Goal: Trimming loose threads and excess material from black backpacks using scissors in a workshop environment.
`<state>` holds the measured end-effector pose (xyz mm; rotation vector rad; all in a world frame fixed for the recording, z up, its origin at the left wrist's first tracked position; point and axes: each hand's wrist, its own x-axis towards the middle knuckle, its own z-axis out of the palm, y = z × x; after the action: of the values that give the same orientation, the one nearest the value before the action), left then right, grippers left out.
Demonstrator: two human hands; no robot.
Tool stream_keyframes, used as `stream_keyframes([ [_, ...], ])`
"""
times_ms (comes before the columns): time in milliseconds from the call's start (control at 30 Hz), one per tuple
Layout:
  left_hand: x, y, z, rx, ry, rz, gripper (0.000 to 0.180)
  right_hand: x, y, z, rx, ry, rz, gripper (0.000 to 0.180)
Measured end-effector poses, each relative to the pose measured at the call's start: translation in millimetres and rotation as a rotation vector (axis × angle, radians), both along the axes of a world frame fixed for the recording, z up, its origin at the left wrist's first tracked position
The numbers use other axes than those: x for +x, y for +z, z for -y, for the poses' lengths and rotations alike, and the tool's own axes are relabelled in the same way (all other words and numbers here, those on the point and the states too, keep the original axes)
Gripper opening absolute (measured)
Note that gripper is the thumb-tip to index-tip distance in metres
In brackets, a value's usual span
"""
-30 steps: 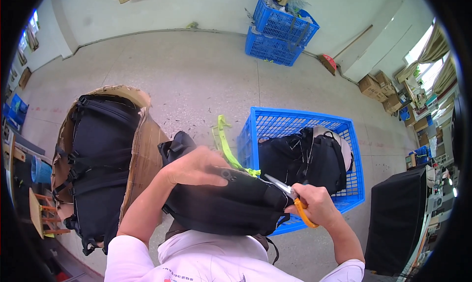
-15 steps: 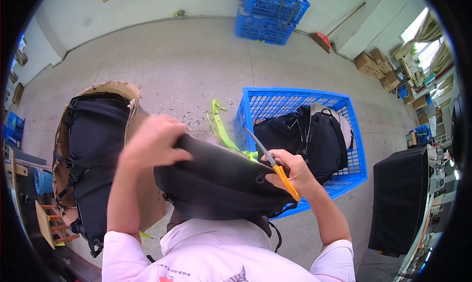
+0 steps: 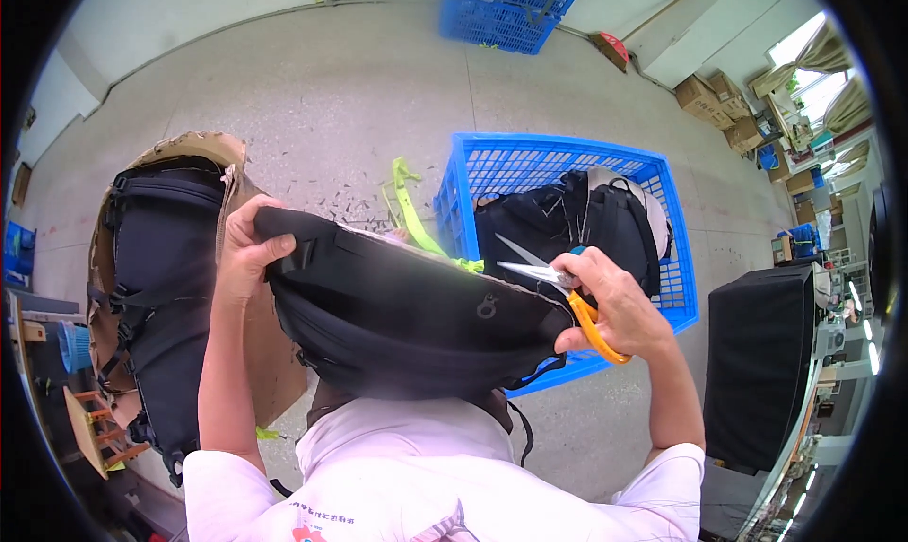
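A black fabric bag [image 3: 407,310] lies across my lap, its pale raw seam edge running along the far side. My left hand [image 3: 253,249] is closed on its far left corner, thumb on top. In my right hand [image 3: 619,305], at the bag's right end, are scissors [image 3: 588,329] with orange handles. Their blades are spread and point left over the bag's far edge. The right thumb rests near the bag's right corner. Just beyond the bag, a neon-yellow strap [image 3: 407,211] trails toward the floor.
A blue plastic crate [image 3: 558,145] with black bags stands ahead on the right. To the left, a torn cardboard box [image 3: 274,353] holds more black bags [image 3: 170,249]. Stacked blue crates [image 3: 506,17] and a broom with dustpan [image 3: 613,50] are by the far wall. Dark scraps litter the floor.
My left hand has moved left and taken hold of the bag's corner. My right hand has shifted right, and the scissors' blades have parted. The view has tilted slightly downward.
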<state>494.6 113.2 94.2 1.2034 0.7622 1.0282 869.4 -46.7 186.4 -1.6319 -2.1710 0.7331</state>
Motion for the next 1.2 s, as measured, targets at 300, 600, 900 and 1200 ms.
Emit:
stream_keyframes([
  [300, 5, -4, 0, -0.006, -0.028, 0.042, 0.03, 13, -3, 1, 0.045, 0.124, 0.313, 0.07],
  [600, 2, -10, 1, -0.008, -0.004, 0.028, 0.029, 9, -9, -8, 0.104, 0.194, 0.356, 0.051],
  [900, -1, -12, 2, -0.051, 0.003, 0.062, 0.029, 6, -15, -9, 0.167, 0.215, 0.301, 0.041],
  [1200, -5, -14, 5, -0.037, 0.021, 0.065, 0.029, -7, -1, -18, 0.154, 0.232, 0.33, 0.047],
])
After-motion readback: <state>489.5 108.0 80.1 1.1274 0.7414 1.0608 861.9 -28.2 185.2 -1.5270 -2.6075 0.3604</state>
